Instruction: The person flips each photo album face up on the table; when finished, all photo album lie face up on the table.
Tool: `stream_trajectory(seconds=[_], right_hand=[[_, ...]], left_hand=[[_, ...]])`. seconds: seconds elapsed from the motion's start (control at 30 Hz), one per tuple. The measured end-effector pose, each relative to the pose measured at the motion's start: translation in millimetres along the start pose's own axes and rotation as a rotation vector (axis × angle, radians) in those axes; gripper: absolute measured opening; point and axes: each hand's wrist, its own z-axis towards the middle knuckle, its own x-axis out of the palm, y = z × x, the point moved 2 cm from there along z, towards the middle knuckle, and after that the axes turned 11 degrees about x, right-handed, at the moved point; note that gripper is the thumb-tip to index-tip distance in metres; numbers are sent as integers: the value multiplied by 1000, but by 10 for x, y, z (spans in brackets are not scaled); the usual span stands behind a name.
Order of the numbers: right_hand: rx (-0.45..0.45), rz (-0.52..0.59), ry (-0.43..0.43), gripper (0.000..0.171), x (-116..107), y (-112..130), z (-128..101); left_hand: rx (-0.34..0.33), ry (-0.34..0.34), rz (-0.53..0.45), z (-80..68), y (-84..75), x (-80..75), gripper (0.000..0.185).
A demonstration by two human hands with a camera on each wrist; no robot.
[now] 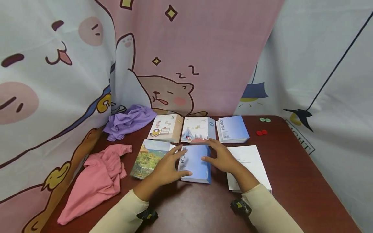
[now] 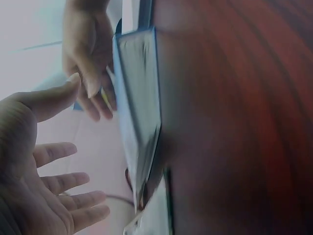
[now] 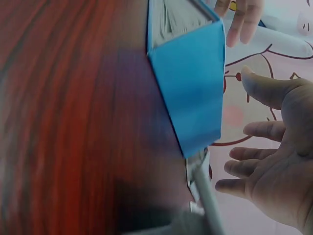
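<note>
A blue book marked POLAROID (image 1: pixel 193 163) lies flat at the front middle of the table. My left hand (image 1: pixel 169 166) hovers over its left side, fingers spread, holding nothing. Above its right edge is my right hand (image 1: pixel 222 158), also spread and holding nothing. The left wrist view shows a gap between my left hand (image 2: pixel 46 181) and the book's page edges (image 2: pixel 137 83). In the right wrist view, my right hand (image 3: pixel 279 161) stands apart from the blue spine (image 3: pixel 190 88). A landscape-covered book (image 1: pixel 148 158) lies partly under my left hand.
Behind stand a cream illustrated book (image 1: pixel 166 127), a white tent-picture book (image 1: pixel 196 129) and another blue POLAROID book (image 1: pixel 233 129). A white book (image 1: pixel 247 161) lies under my right forearm. Pink cloth (image 1: pixel 99 178) and purple cloth (image 1: pixel 128 121) lie left; green discs (image 1: pixel 265 120) and red discs (image 1: pixel 261 132) right.
</note>
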Motion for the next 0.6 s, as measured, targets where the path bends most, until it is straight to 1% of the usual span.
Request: stream_trajectory(seconds=[0.1,0.17,0.33,0.47,0.6], right_hand=[[10,10,10,79,-19,-68,-1],[0,20,18,78,-34,-107,-2],[-25,15,29,74,-57,-193,4],[-29,36,39,72,-45,-240,25],[-24,52,70,76,-4,-266,41]], left_hand=[[22,26,4,72,-66,106,87],[47,39,12,114,-91,172,86],[96,68,36,181,-107,309,84],[93,94,51,185,-102,385,85],[91,83,75,154,-76,440,85]])
